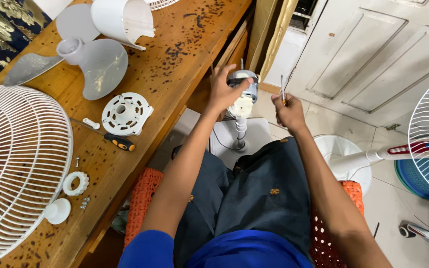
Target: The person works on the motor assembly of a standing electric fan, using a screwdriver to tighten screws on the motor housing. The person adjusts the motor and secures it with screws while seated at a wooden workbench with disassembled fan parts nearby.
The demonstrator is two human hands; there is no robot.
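Above my lap: fan motor (243, 94) on its white stand.
Left hand (223, 89): my fingers grip the motor's side.
Right hand (288, 110): just right of the motor, fingers pinching a thin tool (282, 89).
Worktop (175, 59): left of the motor.

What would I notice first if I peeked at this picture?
Probably the two hands in the middle: the left hand grips a bare fan motor on its white stand, and the right hand pinches a thin metal tool. On the wooden table at left lie a big white fan grille and a grey fan blade.
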